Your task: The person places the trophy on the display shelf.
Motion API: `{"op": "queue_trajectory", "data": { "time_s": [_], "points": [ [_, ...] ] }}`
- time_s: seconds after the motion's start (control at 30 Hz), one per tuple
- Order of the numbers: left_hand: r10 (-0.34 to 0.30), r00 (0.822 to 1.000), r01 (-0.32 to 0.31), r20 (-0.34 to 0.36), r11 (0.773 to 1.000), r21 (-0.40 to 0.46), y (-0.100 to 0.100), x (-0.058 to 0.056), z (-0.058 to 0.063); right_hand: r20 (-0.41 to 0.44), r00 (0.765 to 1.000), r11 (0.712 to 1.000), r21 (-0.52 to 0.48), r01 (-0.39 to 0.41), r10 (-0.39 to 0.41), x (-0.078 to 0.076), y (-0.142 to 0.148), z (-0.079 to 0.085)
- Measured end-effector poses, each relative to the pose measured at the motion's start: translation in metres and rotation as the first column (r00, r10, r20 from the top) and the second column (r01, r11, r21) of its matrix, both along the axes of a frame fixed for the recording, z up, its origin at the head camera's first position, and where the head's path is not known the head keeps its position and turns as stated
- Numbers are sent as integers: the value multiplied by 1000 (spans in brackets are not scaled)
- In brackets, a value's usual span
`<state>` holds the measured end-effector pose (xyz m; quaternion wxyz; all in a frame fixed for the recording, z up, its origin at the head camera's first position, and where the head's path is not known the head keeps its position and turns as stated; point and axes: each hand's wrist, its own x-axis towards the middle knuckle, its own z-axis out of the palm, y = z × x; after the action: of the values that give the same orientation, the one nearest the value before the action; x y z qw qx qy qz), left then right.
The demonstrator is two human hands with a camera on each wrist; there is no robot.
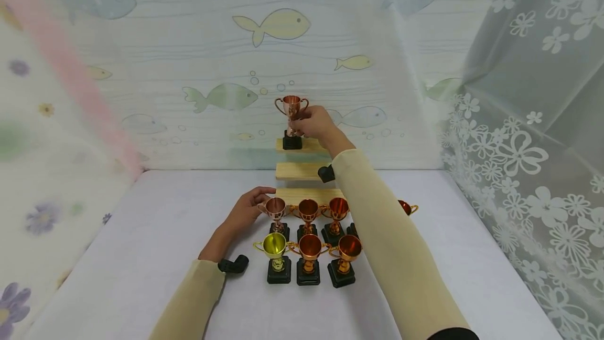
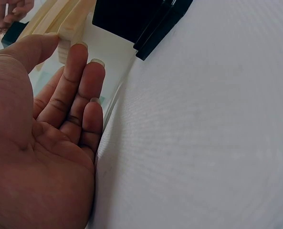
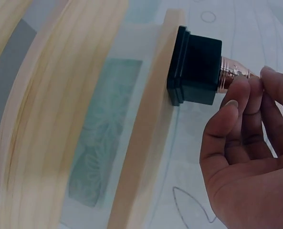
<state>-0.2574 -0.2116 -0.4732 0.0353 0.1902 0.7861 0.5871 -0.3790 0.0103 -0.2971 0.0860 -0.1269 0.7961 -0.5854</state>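
Head view: copper trophy upright toward the left end of the top board of the wooden rack. Clamped at the stem by the right hand, thumb and fingertips together just above the black base. Right-wrist view: base at the upper face of the rack's top board, seemingly touching (cannot tell for sure if fully seated). Left hand by the rack's lower left, holding nothing, fingers loosely extended, thumb tip at or just beside a board end; just left of a rosy trophy in front of the rack. More trophies in two rows in front of the rack; at least one more to its right, partly behind the right sleeve.

Main risk, as judged: a fall off the rack's top board, from letting go with the base overhanging the front or left edge. Also possible: a sideways drag at release, from a finger snag on a handle. Lower down: toppling of trophies in front of the rack, from a low sweep of the right sleeve or a left-hand nudge against the rosy trophy.
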Motion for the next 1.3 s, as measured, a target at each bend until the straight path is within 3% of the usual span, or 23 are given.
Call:
{"op": "queue_trajectory", "data": {
  "time_s": [0.33, 0.57, 0.63, 0.87, 1.1, 1.3],
  "points": [
    [-1, 1000, 1, 3, 1000, -3, -1, -1, 1, 3, 1000, 1000, 2, -1, 1, -2, -1, -5],
    [18, 1000, -18, -9, 1000, -2, -7, -18, -29, 2, 1000, 1000, 19, 0, 0, 0, 0, -5],
    [19, 1000, -19, -3, 1000, -8, -6, -17, -27, 1, 1000, 1000, 28, -5, 5, 1, 0, -4],
    [-5, 1000, 5, -11, 1000, 4, 0, 0, 0, -23, 997, 993, 93, -70, 72, 2, 6, 0],
    [-9, 1000, 9, 0, 1000, -11, 2, 2, 3, -64, 983, 959, 239, -150, 170, 5, 17, 11],
    [10, 1000, -10, -12, 1000, -22, -5, -12, -18, -108, 966, 907, 383, -177, 234, 12, 28, 23]
  ]
}}
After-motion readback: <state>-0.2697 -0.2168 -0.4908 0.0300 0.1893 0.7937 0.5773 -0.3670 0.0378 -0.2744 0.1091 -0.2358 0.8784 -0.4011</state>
